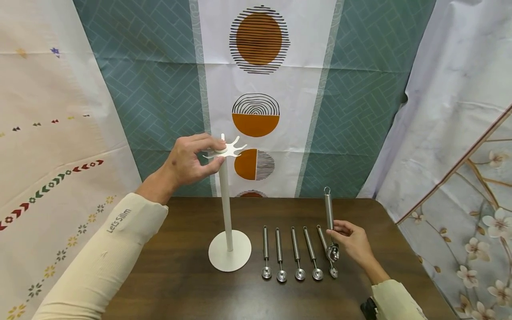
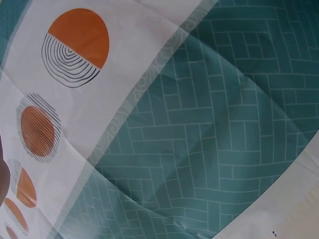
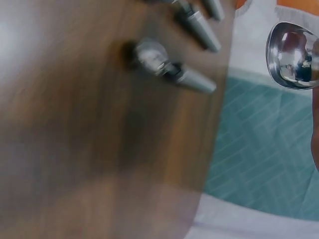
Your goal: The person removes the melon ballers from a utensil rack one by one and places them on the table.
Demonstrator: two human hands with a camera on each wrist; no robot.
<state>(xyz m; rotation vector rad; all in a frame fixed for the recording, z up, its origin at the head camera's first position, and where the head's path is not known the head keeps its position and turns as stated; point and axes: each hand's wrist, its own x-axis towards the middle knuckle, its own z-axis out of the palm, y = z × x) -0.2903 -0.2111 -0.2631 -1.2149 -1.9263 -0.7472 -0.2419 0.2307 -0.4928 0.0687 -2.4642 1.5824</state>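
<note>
My left hand (image 1: 194, 158) pinches the hooked top of a white utensil stand (image 1: 226, 200), fingers on its hub and thumb below the hooks. The stand rises upright from a round base (image 1: 230, 251). At the right, my right hand (image 1: 354, 242) pinches a metal scoop (image 1: 329, 209) by its lower handle, loop end up and bowl down. That scoop's shiny bowl (image 3: 293, 56) fills the right edge of the right wrist view. Several similar metal utensils (image 1: 296, 253) with small round heads lie in a row; the held scoop overlaps the rightmost one (image 1: 333, 271).
The brown table (image 1: 172, 266) ends at a patterned teal and white cloth (image 1: 256, 89). Cream cloth (image 1: 60, 111) hangs at the left, floral cloth (image 1: 472, 231) at the right. Mostly the backdrop cloth (image 2: 209, 114) fills the left wrist view.
</note>
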